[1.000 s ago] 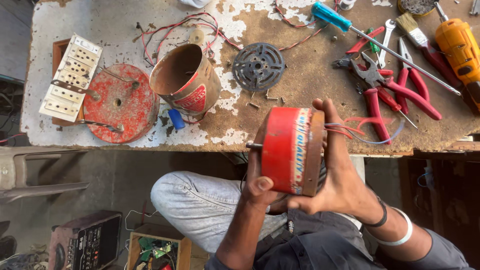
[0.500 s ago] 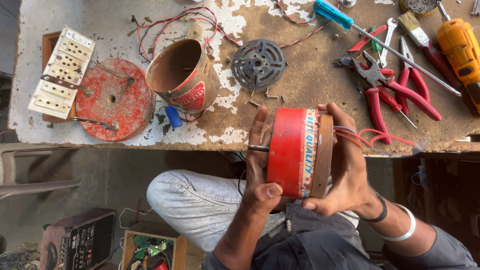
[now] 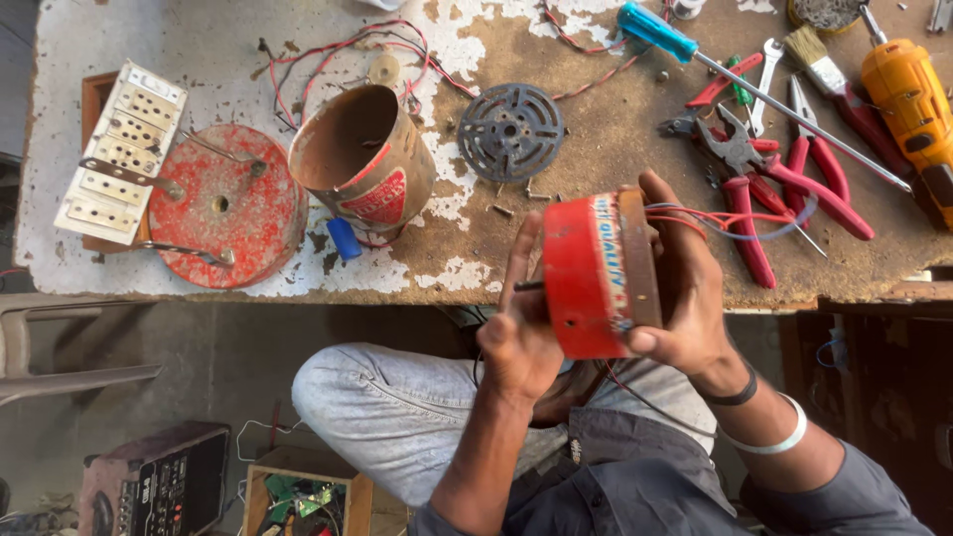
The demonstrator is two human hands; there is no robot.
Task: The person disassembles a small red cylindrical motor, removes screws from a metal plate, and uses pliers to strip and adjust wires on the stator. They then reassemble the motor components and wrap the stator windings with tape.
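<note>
I see the red motor (image 3: 594,273) held up on its edge, just in front of the near edge of the workbench (image 3: 596,129) and above my lap. A short shaft sticks out of its flat red face toward the left hand (image 3: 518,333). That hand braces the face, palm under the lower rim, fingers stretched up along the metal. The right hand (image 3: 687,293) wraps around the far side, thumb under the bottom edge and fingers curled over the top, so the motor is grasped firmly between both hands. Thin red wires (image 3: 695,216) run out of the motor's right side, over the right hand's fingers.

On the bench just beyond the motor lies a dark round grille (image 3: 510,131) with a few small screws near it. Left of that a rusty open can (image 3: 365,164) lies tilted on its side, a small blue capacitor (image 3: 343,239) beside it. Farther left sits a flat red disc (image 3: 226,206), partly overlapping a white switch board (image 3: 119,154). To the right lie red-handled pliers (image 3: 764,184), a blue-handled screwdriver (image 3: 657,32), a paintbrush (image 3: 824,65) and a yellow drill (image 3: 908,99).
</note>
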